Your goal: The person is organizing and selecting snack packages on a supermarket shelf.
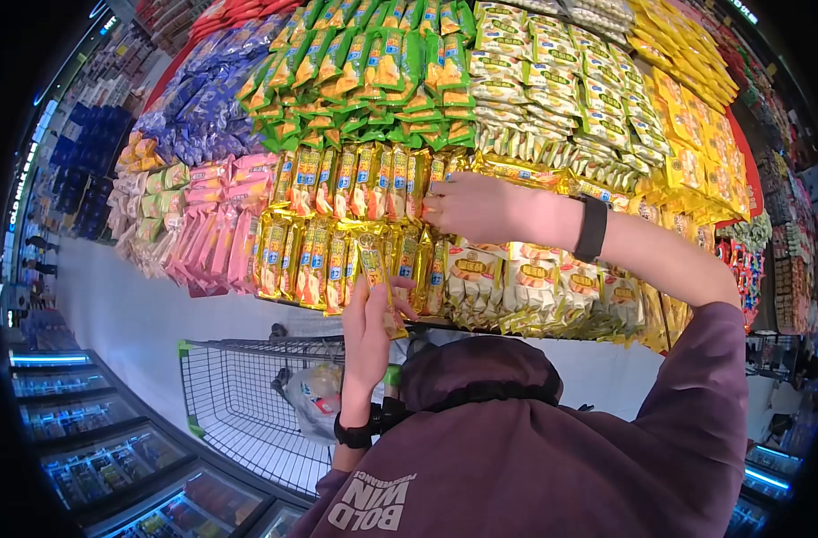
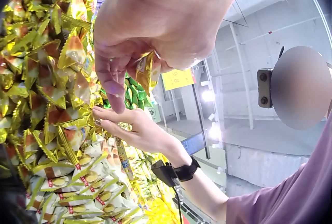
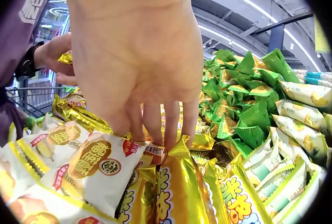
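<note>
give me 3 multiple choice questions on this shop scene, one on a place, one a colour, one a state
1. Where is the shopping cart? A hung overhead B low down, beneath the left hand C inside a freezer
2. What colour is the packet in the left hand? A blue B pink C gold
3. How is the right hand? A fingers extended onto shelved gold packets B clenched round a bottle C hanging idle
Answers: B, its wire mesh shows under that hand; C, the wrapper shines gold; A, fingertips touch the packets.
</note>
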Tool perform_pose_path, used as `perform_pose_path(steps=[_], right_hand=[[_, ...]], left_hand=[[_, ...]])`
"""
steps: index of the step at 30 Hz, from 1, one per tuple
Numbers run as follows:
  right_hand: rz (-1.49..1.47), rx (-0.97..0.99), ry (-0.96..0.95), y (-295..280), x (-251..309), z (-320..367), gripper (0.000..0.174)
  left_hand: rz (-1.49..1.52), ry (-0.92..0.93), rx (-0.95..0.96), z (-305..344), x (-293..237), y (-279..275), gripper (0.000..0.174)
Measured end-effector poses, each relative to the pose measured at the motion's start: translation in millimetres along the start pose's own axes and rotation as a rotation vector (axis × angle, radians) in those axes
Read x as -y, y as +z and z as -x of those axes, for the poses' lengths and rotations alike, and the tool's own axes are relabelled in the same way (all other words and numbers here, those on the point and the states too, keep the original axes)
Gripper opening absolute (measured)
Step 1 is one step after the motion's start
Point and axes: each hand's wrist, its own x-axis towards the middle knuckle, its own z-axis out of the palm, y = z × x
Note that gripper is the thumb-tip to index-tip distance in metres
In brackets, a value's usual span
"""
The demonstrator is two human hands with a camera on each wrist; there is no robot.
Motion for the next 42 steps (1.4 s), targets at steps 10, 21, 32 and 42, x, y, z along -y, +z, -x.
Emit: perform_pose_path(steps=[10, 21, 32, 42], right_hand=[[-0.688, -0.086, 0.318, -73, -36, -4, 0.026], [-1.246, -0.046, 0.369, -63, -12, 3, 0.049], [-0.773, -0.358, 0.479, -54, -23, 17, 0.036], [-0.45, -0.294, 0.087, -37, -34, 14, 0.03]], left_hand=[[-0.08, -0.015, 0.015, -3, -2, 3, 0.029], [-0.063, 0.004, 0.035, -23, -10, 28, 0.022], [-0.016, -0.035, 0.016, -28, -6, 33, 0.04], [-0.387, 0.109, -0.053, -86, -7, 59, 0.04]])
